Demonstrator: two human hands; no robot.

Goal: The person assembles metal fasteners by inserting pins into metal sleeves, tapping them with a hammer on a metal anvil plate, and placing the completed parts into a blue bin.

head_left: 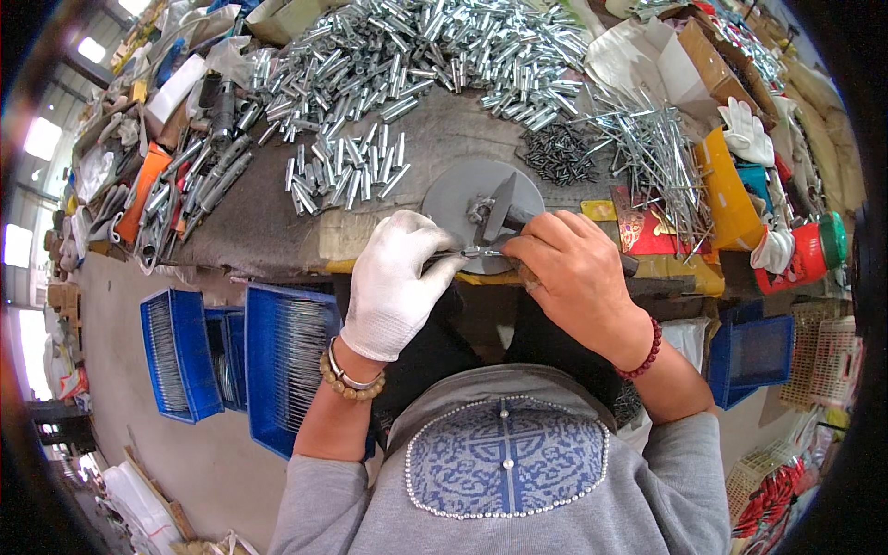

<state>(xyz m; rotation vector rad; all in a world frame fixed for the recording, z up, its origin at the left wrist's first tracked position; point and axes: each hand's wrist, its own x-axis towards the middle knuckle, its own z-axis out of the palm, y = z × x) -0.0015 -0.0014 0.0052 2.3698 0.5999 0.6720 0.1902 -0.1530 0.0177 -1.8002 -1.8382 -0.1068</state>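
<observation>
My left hand [393, 277], in a white glove, is closed in a pinch on one end of a small silver metal piece [481, 252]. Bare and also closed, my right hand [578, 273] pinches its other end; the fingers hide part of it, so its exact kind is unclear. Just beyond the fingertips, a hammer [504, 208] lies with its dark head on a round grey plate [444, 190]. The hammer's handle runs beneath my right hand. Short silver metal tubes [347, 166] lie in a small group beyond my left hand.
A large heap of silver tubes [416, 55] covers the bench's far side. Small dark screws [560, 155] and long thin metal rods [661, 157] are piled at right, near a red jar [795, 254]. Blue bins [264, 370] of metal rods stand below left.
</observation>
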